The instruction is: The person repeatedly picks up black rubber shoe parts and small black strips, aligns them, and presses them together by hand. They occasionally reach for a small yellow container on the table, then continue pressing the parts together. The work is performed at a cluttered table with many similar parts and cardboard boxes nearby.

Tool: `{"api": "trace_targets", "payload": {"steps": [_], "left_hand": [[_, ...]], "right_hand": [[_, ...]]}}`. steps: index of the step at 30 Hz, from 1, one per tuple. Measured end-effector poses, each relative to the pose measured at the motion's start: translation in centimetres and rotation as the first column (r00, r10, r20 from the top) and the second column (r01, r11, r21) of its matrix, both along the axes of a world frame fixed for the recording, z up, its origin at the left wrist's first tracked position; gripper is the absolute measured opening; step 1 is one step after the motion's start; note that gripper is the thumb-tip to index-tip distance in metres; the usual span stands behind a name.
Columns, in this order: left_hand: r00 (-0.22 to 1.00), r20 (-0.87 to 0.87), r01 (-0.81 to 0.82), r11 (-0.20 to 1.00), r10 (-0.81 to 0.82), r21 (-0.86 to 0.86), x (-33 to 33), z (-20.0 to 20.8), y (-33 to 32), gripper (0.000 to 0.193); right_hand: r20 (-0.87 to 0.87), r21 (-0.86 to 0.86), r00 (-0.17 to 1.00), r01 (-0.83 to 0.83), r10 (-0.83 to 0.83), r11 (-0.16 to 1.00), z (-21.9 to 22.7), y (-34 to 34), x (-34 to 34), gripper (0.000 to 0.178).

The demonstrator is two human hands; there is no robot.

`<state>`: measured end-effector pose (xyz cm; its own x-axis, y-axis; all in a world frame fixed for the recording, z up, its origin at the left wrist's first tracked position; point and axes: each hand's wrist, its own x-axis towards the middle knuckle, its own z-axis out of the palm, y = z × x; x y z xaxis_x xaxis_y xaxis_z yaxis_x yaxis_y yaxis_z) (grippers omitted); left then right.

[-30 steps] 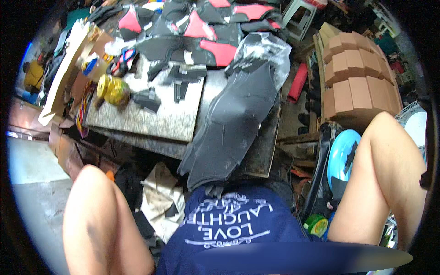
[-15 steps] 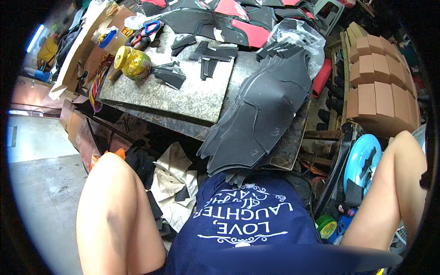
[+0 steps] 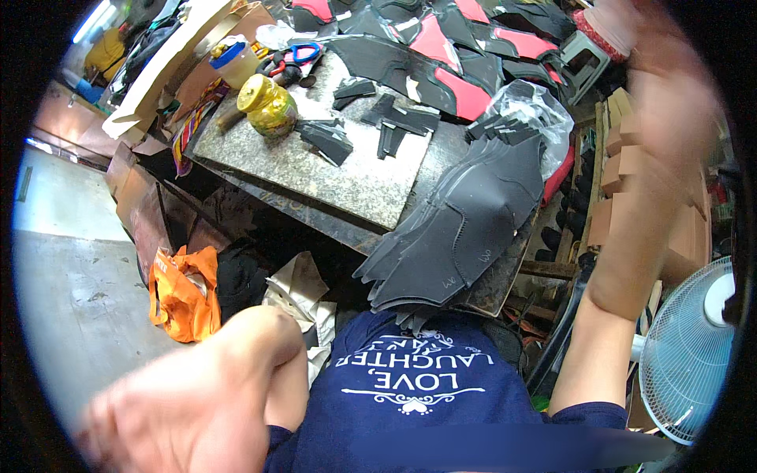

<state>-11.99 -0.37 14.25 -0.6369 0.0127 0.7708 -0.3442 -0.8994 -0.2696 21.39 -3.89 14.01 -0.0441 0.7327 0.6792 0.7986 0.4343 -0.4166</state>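
Observation:
My left hand [image 3: 181, 402] is at the lower left, smeared by motion, with its fingers near the picture's rim. My right hand [image 3: 670, 102] is raised at the upper right, also blurred, and nothing can be made out in it. Neither hand touches the work. Between my arms, a stack of black, stitched flat pieces [image 3: 461, 229] lies on the table's near right corner, its lower end reaching my blue shirt. Small black strips [image 3: 400, 118] lie on a speckled stone slab [image 3: 355, 185], beside a yellow-lidded jar [image 3: 268, 110].
Black and pink panels [image 3: 438, 47] cover the table's far side, near a clear plastic bag [image 3: 536, 118]. A blue-handled tool [image 3: 306, 53] lies by a blue-lidded tub [image 3: 234, 63]. An orange bag [image 3: 185, 292] is on the left. A fan [image 3: 686, 355] stands at right, below brown boxes [image 3: 611, 181].
Both hands have come into view, the left at lower left and the right at upper right. The view has shifted, showing the orange bag and the fan more fully.

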Motion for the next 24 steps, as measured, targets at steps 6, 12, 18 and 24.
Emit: {"api": "trace_targets", "payload": {"steps": [6, 12, 18, 24], "left_hand": [[0.635, -0.768, -0.443, 0.851, 0.076, -0.282, 6.8, -10.9, 5.9, 0.040], [0.012, -0.989, -0.480, 0.867, -0.148, -0.135, 11.9, -17.7, 5.2, 0.050], [-0.237, -0.971, -0.493, 0.858, 0.027, 0.144, 12.6, -19.8, 4.8, 0.057], [-0.360, -0.933, -0.498, 0.847, -0.005, 0.187, 13.1, -19.9, 5.0, 0.056]], "right_hand": [[-0.010, -0.325, 0.984, 0.167, -0.180, 0.931, -10.7, 10.7, 1.8, 0.098], [0.273, -0.308, 0.898, 0.422, -0.346, 0.853, -15.1, 13.8, -0.5, 0.103], [0.227, -0.269, 0.870, 0.487, -0.437, 0.831, -15.9, 13.2, 3.3, 0.078], [-0.462, -0.313, 0.782, 0.298, -0.418, 0.902, -11.7, 9.8, 5.8, 0.040]]}}
